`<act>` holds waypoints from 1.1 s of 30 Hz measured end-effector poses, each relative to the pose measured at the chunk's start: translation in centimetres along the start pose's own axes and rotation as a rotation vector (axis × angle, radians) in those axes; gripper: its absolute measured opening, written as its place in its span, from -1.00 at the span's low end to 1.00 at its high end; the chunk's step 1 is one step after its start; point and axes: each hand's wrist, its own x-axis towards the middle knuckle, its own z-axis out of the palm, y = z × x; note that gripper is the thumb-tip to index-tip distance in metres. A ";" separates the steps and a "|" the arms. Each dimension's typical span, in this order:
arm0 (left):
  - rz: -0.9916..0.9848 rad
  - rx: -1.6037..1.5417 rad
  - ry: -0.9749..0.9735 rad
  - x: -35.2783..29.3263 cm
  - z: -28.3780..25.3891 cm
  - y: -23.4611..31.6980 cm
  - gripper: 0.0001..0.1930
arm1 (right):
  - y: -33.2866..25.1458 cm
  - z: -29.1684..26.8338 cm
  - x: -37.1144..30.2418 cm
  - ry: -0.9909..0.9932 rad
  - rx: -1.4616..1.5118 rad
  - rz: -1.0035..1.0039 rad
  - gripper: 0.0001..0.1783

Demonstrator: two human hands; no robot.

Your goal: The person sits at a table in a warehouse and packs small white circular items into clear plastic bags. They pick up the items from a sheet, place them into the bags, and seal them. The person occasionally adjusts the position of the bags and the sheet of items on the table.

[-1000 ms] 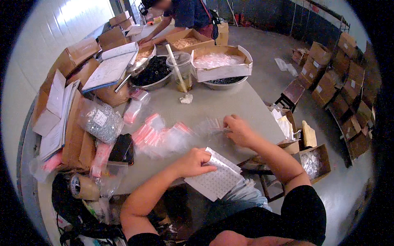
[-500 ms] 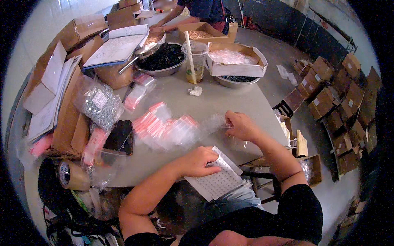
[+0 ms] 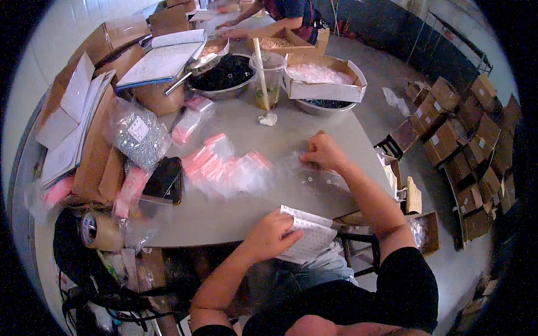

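My left hand (image 3: 270, 236) grips a white sheet of small printed labels (image 3: 312, 239), thumb on top, over my lap at the table's front edge. The sheet is bent, its upper part folded over. My right hand (image 3: 326, 152) is above the tabletop with its fingers pinched together. Its fingertips meet the right edge of a small clear plastic bag (image 3: 288, 165); what they pinch is too blurred to make out. To the left lies a fanned pile of clear zip bags with red-edged tops (image 3: 216, 165). More clear plastic (image 3: 326, 178) rests below my right hand.
A cup with a straw (image 3: 268, 84) stands behind, between a metal bowl of black parts (image 3: 221, 78) and a white box of bags (image 3: 322, 84). At left are a bag of metal parts (image 3: 137, 134), a phone (image 3: 165, 180) and a tape roll (image 3: 101, 231). Another person (image 3: 288, 19) works beyond.
My left hand has moved slightly right and down, and the label sheet has folded over more. My right hand has moved slightly up. The other person's arms have shifted.
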 end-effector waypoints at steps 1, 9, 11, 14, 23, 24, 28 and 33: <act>0.024 -0.025 0.072 -0.2 0.4 0.1 -0.74 | 0.6 -0.1 -0.3 0.043 -0.001 -0.014 -0.63; -0.035 0.081 0.176 -0.5 0.2 0.9 -0.82 | -3.8 -0.7 -8.1 0.178 0.232 -0.332 -0.70; -0.033 0.081 0.196 -0.5 0.5 0.8 -0.82 | -5.8 -0.7 -11.7 -0.036 0.426 -0.486 -0.75; -0.061 0.071 0.200 -0.4 0.6 0.8 -0.84 | -6.6 0.7 -14.1 0.012 0.329 -0.545 -0.76; -0.075 0.146 0.200 -0.2 0.5 1.2 -0.86 | -6.5 3.4 -16.0 0.361 0.248 -0.515 -0.86; -0.072 0.149 0.219 -0.2 0.7 1.1 -0.85 | -6.4 3.6 -16.3 0.369 0.255 -0.523 -0.86; -0.088 0.167 0.238 -0.2 0.8 1.1 -0.82 | -5.6 2.9 -16.4 0.246 0.406 -0.542 -0.88; -0.089 0.176 0.212 -0.3 0.9 1.0 -0.77 | 0.2 1.1 -12.3 0.185 0.545 -0.142 -0.76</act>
